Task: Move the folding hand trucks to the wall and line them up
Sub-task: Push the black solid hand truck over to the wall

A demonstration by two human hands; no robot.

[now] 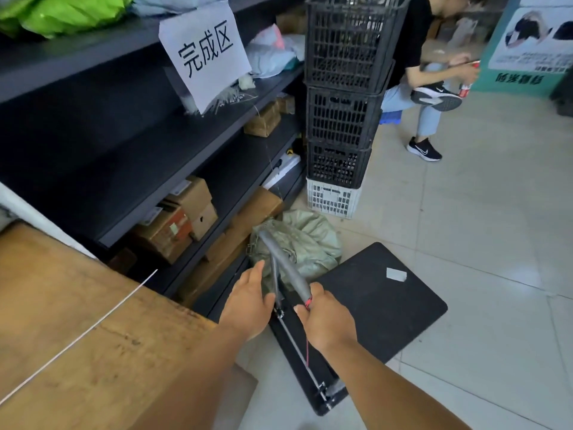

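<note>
A folding hand truck with a flat black deck (375,302) stands on the tiled floor in front of me. Its grey padded handle bar (283,262) rises at a slant toward the shelves. My right hand (325,318) is closed around the near end of the handle, where a red cord hangs down. My left hand (248,302) rests on the thin metal upright of the handle, fingers curled against it. A small pale block (396,274) lies on the deck.
Dark shelving (173,144) with cartons runs along the left. A wooden table (83,330) is at the near left. A green sack (297,243) lies by the truck. Stacked black crates (344,97) stand behind it. A seated person (415,69) is at the back right.
</note>
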